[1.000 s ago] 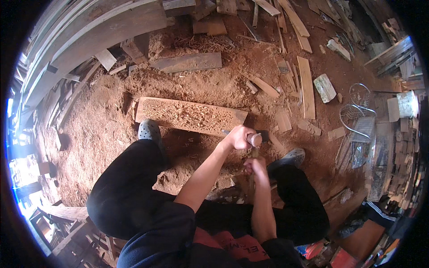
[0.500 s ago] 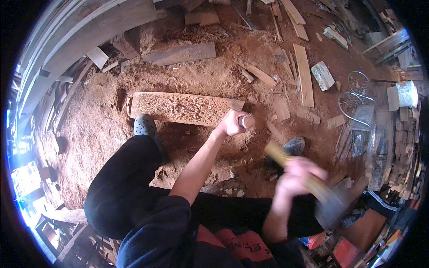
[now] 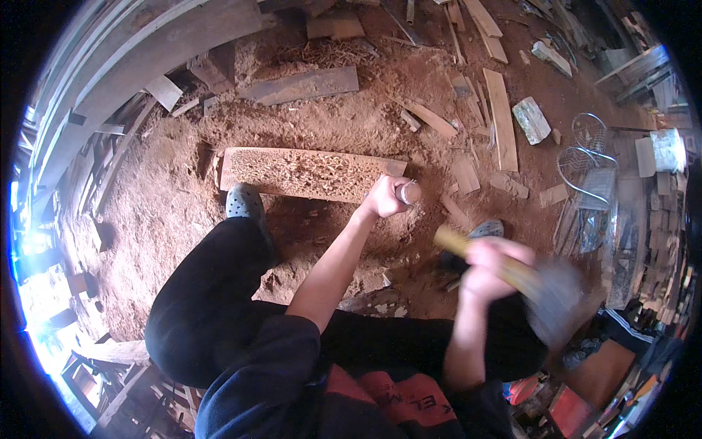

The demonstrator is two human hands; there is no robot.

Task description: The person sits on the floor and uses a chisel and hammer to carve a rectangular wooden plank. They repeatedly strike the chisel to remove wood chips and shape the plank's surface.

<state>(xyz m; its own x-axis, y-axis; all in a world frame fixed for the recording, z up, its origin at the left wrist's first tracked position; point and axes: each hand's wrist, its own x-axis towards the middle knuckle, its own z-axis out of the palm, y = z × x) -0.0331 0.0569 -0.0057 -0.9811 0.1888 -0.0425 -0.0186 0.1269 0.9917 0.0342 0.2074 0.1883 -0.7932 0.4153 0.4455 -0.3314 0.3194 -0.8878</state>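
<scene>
A long wooden board [image 3: 314, 174], its upper face covered in carved openwork, lies on the ground ahead of me. At its right end, my left hand [image 3: 385, 196] is closed around a chisel [image 3: 410, 193]. Only the round butt of its wooden handle shows, pointing up; the blade is hidden below my fist. To the right, my right hand [image 3: 491, 269] grips a hammer [image 3: 523, 276] by its yellowish handle. Its grey head is smeared by motion and stands apart from the chisel. My left shoe [image 3: 245, 202] touches or nearly touches the board's near edge.
Loose planks [image 3: 500, 121] and offcuts lie over the reddish dirt floor. A pale block [image 3: 531, 121] and a wire rack [image 3: 596, 183] sit at the right. Long boards [image 3: 161, 55] lean at the far left. Stacked wood [image 3: 662, 241] lines the right side.
The hammer's head has swung slightly to the right, while my right hand stays about level. My left hand keeps its hold on the chisel at the board's right end.
</scene>
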